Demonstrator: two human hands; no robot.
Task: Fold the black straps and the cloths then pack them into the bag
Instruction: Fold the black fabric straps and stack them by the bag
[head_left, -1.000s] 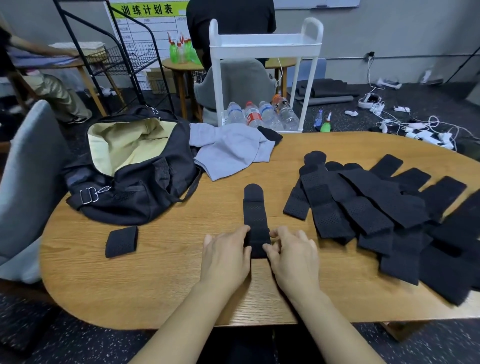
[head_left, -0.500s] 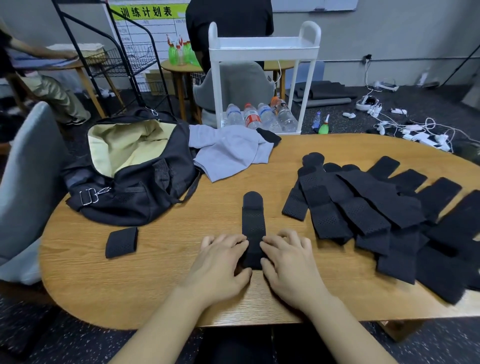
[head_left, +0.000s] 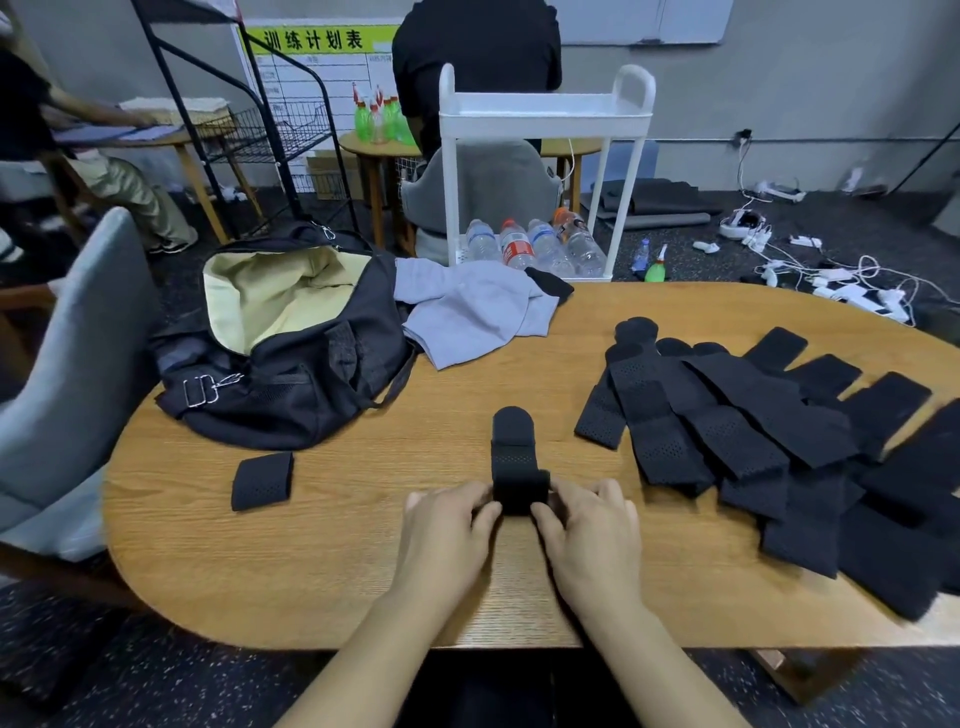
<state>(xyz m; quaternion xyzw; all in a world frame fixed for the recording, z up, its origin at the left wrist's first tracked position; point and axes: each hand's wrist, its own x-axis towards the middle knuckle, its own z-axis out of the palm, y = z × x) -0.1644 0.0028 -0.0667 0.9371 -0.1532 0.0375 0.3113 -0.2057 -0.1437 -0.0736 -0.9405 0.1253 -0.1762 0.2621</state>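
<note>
Head view, nearest first: my two forearms come up from 6 o'clock onto the wooden desk (head_left: 322, 582). My left hand (head_left: 447, 535) and right hand (head_left: 592, 530) sit side by side with a black strap (head_left: 514, 462) between them. Both hands have their fingers curled inward, pinching the strap's near end, which is lifted and rolled over into a thick fold; the left hand grips its left edge, the right hand its right edge. Neither hand is loose or flat. The far end of that strap lies flat on the desk and points toward 12 o'clock, ending in a rounded tab.

At 9 o'clock from my hands, well apart from them, a folded strap (head_left: 262, 480) lies alone on the desk. At 3 o'clock, a spread pile of unfolded straps (head_left: 769, 441) overlaps itself and runs to the desk's right edge.

Farther off, at 10 o'clock, the black bag (head_left: 291, 384) rests on the desk with its mouth open, showing a pale yellow lining. Just beside it, toward 12 o'clock, a grey cloth (head_left: 478, 317) lies crumpled, touching the bag's right side, with a small black piece at its far corner.

Beyond the desk stands a white cart (head_left: 545, 109) with water bottles (head_left: 535, 247) on its lowest shelf.
</note>
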